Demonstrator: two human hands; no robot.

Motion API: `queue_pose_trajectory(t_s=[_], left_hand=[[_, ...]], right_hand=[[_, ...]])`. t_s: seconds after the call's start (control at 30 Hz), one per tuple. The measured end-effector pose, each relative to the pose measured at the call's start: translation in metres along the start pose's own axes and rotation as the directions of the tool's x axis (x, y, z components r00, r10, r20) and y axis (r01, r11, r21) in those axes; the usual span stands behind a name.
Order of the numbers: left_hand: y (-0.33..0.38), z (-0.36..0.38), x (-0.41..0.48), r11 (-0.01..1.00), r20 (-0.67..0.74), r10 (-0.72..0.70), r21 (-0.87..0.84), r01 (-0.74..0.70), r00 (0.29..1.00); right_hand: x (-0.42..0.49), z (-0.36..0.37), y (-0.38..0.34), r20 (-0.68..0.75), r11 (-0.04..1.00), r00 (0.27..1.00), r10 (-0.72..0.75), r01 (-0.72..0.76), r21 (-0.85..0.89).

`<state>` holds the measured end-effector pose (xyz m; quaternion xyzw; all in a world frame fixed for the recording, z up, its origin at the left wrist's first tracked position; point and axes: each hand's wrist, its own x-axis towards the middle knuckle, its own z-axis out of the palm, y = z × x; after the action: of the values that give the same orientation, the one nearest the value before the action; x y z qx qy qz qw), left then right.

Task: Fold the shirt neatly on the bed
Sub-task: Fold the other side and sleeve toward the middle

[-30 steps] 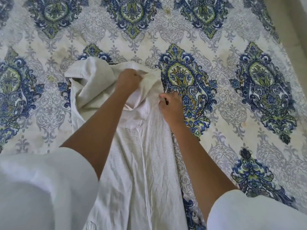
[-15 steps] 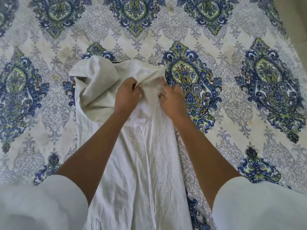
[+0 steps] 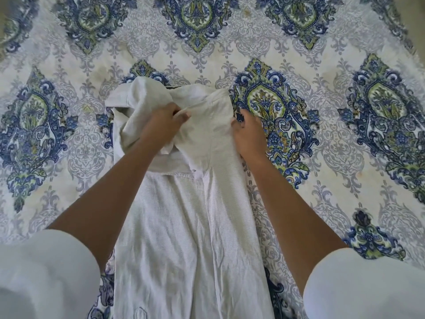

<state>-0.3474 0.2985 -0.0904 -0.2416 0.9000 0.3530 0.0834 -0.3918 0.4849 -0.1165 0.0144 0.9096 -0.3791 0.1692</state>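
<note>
Lengthwise on the bed (image 3: 333, 171), a white shirt (image 3: 184, 226) lies with its far end bunched. Left hand (image 3: 161, 125) pinches a fold of that bunched cloth; right hand (image 3: 248, 132) grips the shirt's right edge. No legible label or writing shows.

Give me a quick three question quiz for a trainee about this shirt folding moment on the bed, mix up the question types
1. True or false: the shirt is already folded into a compact square.
2. Which hand pinches the bunched fabric at the shirt's far end? A) left hand B) right hand C) neither
3. Fill in: the shirt lies on a bedspread patterned in blue and ____.

Key: 1. False, it lies stretched out lengthwise, bunched at the far end. 2. A; the right hand is at the shirt's right edge. 3. Green.
</note>
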Motion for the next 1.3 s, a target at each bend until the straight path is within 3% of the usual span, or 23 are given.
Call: queue_pose_trajectory(t_s=[0.07,0.17,0.23,0.3,0.43,0.5,0.57,0.63,0.77,0.83,0.9,0.97,1.03,1.1,1.13,1.23,1.3], left_hand=[[0.012,0.002,0.001,0.976,-0.033,0.096,0.197,-0.087,0.995],[0.035,0.009,0.013,0.86,0.0,0.233,0.466,-0.207,0.972],[0.052,0.015,0.024,0.869,0.074,0.195,0.449,-0.207,0.978],[0.061,0.022,0.035,0.941,0.1,0.141,0.295,-0.165,0.985],[0.059,0.031,0.041,0.997,0.054,0.077,0.009,-0.078,0.996],[0.054,0.032,0.033,0.996,0.04,0.085,-0.031,-0.084,0.996],[0.047,0.031,0.026,0.994,0.032,0.108,0.018,-0.109,0.994],[0.038,0.026,0.012,0.972,-0.054,0.16,0.183,-0.148,0.986],[0.013,0.028,-0.052,0.897,-0.364,0.393,0.356,-0.264,0.844],[0.001,0.044,-0.084,0.814,-0.313,0.536,0.44,-0.38,0.784],[-0.014,0.07,-0.107,0.708,-0.111,0.605,0.528,-0.469,0.789],[-0.027,0.094,-0.126,0.67,0.049,0.534,0.584,-0.458,0.844],[-0.035,0.109,-0.143,0.714,0.071,0.42,0.589,-0.378,0.905],[-0.038,0.116,-0.158,0.758,0.045,0.352,0.572,-0.313,0.935],[-0.037,0.12,-0.166,0.761,0.042,0.35,0.57,-0.31,0.936],[-0.036,0.131,-0.197,0.747,0.058,0.364,0.578,-0.329,0.929],[-0.04,0.137,-0.216,0.751,0.064,0.357,0.574,-0.327,0.932]], right_hand=[[0.007,-0.001,-0.007,0.018,0.99,1.0,0.024,-0.026,0.137],[0.015,0.0,-0.015,0.085,0.984,0.994,0.064,-0.077,0.161],[0.02,0.003,-0.016,0.052,0.996,0.997,0.06,-0.064,0.066],[0.022,0.003,-0.013,-0.023,0.996,0.997,0.076,-0.074,0.057],[0.023,-0.002,-0.007,-0.135,0.997,0.989,0.06,-0.052,0.061],[0.021,-0.003,-0.005,-0.148,0.998,0.989,0.02,-0.01,0.069],[0.016,-0.001,-0.003,-0.078,1.0,0.997,-0.012,0.013,0.003],[0.012,0.003,0.005,-0.033,0.996,0.999,-0.026,0.023,-0.086],[-0.003,0.003,0.014,-0.269,0.999,0.962,-0.048,0.045,-0.018],[-0.024,0.008,0.019,-0.329,0.979,0.924,-0.194,0.162,-0.122],[-0.057,0.023,0.029,-0.225,0.906,0.888,-0.4,0.347,-0.241],[-0.081,0.031,0.049,-0.013,0.791,0.87,-0.493,0.442,-0.423],[-0.087,0.027,0.067,0.077,0.737,0.912,-0.404,0.374,-0.563],[-0.093,0.018,0.073,-0.001,0.758,0.948,-0.317,0.253,-0.6],[-0.101,0.016,0.072,-0.011,0.755,0.941,-0.338,0.265,-0.599],[-0.138,0.02,0.087,0.156,0.644,0.877,-0.454,0.444,-0.623],[-0.147,0.017,0.1,0.152,0.649,0.913,-0.378,0.379,-0.66]])
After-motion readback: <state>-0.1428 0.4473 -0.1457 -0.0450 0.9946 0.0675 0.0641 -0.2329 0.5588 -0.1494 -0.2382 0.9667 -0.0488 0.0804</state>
